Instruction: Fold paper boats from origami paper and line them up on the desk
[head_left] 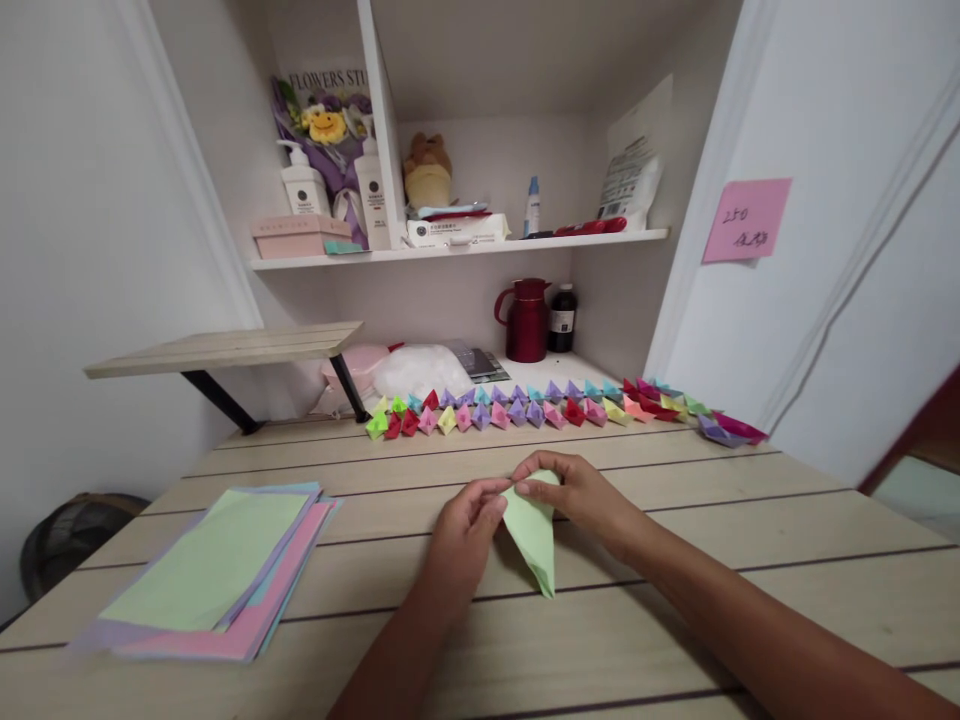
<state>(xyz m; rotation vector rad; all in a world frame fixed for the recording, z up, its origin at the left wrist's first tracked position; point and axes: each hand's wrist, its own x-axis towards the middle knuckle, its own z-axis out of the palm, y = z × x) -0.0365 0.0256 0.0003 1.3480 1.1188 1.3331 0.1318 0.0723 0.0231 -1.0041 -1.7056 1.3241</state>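
A light green sheet of paper [534, 535], folded to a narrow point at its lower end, is held up between my two hands above the wooden table. My left hand [469, 525] pinches its upper left edge between thumb and fingers. On the upper right, my right hand [574, 495] grips the same paper, with the thumb in front and the index finger curled over the top. The fingertips of both hands nearly meet at the paper's top edge. Part of the upper fold is hidden behind the fingers.
To the left lies a stack of coloured paper sheets [217, 560]. Rows of small folded paper boats [480, 415] line the table's back edge. A raised wooden stand [225, 350] is at the back left. Behind, a shelf [465, 255] holds bottles and boxes, above a red jug [527, 325].
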